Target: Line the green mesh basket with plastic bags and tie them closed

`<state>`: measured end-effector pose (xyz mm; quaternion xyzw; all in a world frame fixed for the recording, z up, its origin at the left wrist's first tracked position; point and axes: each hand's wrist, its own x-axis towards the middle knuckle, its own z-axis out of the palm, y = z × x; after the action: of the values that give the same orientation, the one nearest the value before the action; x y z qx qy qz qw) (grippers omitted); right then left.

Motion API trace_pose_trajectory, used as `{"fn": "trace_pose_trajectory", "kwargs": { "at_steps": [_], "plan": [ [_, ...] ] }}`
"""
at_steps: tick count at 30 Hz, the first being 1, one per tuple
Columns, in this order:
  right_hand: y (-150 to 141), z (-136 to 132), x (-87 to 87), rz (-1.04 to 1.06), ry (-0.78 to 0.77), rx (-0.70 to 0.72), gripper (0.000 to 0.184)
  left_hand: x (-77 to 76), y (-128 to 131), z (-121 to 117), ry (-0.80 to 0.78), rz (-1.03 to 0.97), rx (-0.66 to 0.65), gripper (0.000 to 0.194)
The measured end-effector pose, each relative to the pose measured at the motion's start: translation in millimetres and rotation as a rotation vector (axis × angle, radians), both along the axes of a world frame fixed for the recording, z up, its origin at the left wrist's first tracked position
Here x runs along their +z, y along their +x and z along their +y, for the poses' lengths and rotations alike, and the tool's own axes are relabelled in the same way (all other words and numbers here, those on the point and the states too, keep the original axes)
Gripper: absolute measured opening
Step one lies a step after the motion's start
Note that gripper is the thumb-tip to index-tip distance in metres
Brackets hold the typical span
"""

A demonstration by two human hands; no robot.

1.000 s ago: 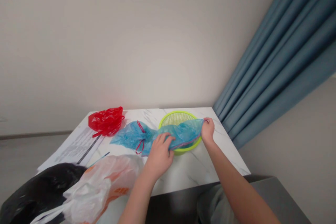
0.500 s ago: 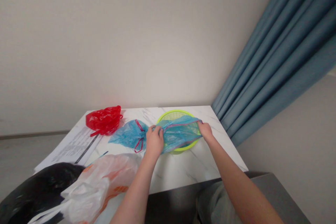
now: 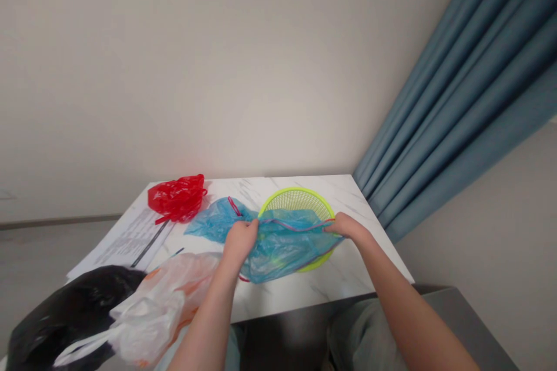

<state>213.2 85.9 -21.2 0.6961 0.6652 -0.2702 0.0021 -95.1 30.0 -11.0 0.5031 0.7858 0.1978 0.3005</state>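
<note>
**Blue plastic bag (image 3: 282,252) pulled open over the basket**
Your left hand (image 3: 241,240) and right hand (image 3: 347,227) have drawn apart, each closed in a pinch on the bag's red-corded hem (image 3: 296,226). Its mouth now spreads across the lime-green plastic basket (image 3: 298,198), near the far edge of the marble table (image 3: 278,295).

We look down at a white marble-veined table (image 3: 343,281) set against a plain off-white wall (image 3: 217,69), with a dark skirting strip (image 3: 56,222) above a pale grey floor (image 3: 39,249), blue-grey curtains (image 3: 456,98) falling in folds on our right, everything in soft, even light
</note>
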Motion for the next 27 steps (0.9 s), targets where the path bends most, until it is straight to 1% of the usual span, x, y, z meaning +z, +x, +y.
{"fn": "trace_pose_trajectory", "kwargs": {
  "at_steps": [2,4,7,9,10,12,14,15,16,18,19,20,23,27],
  "plan": [
    [1.6,-2.7,4.8,0.042,-0.071,0.006,0.022,-0.4,-3.9,-0.1,0.007,-0.057,-0.019,0.043],
    [2.6,-4.2,7.4,0.06,-0.14,0.021,0.022,-1.1,-4.8,-1.1,0.058,-0.076,-0.047,0.043],
    [2.2,-6.6,6.9,0.049,-0.213,0.035,0.024,-1.2,-1.5,-3.0,0.207,-0.07,-0.09,0.044],
    [1.3,-9.2,5.7,0.023,-0.204,0.031,0.026,-0.2,1.9,-3.8,0.319,-0.089,-0.115,0.043],
    [1.0,-10.7,5.4,0.0,-0.165,0.031,0.029,0.6,3.6,-4.1,0.363,-0.109,-0.121,0.04],
    [0.8,-13.6,6.3,-0.053,-0.019,0.026,0.034,2.1,6.5,-4.4,0.415,-0.153,-0.116,0.037],
    [0.8,-15.2,9.0,-0.078,0.155,0.008,0.041,2.8,8.3,-4.5,0.426,-0.159,-0.085,0.037],
    [0.5,-15.2,10.7,-0.069,0.229,0.004,0.042,2.8,8.9,-4.5,0.42,-0.146,-0.066,0.039],
    [-0.2,-14.6,12.4,-0.045,0.291,0.01,0.038,2.5,9.4,-4.3,0.404,-0.125,-0.055,0.042],
    [-3.1,-12.1,15.3,0.03,0.38,0.039,0.021,1.2,10.2,-3.6,0.351,-0.063,-0.048,0.045],
    [-5.3,-10.5,16.2,0.074,0.412,0.044,0.014,0.4,10.8,-3.0,0.322,-0.024,-0.048,0.045],
    [-7.7,-8.7,16.7,0.119,0.434,0.038,0.012,-0.4,11.6,-2.3,0.3,0.019,-0.049,0.044],
    [-14.6,-2.8,15.7,0.247,0.473,-0.038,0.018,-3.0,14.5,0.4,0.299,0.128,-0.063,0.041],
    [-19.0,6.8,10.1,0.364,0.479,-0.142,0.022,-8.6,16.2,6.7,0.324,0.16,-0.077,0.039]
  ]
}}
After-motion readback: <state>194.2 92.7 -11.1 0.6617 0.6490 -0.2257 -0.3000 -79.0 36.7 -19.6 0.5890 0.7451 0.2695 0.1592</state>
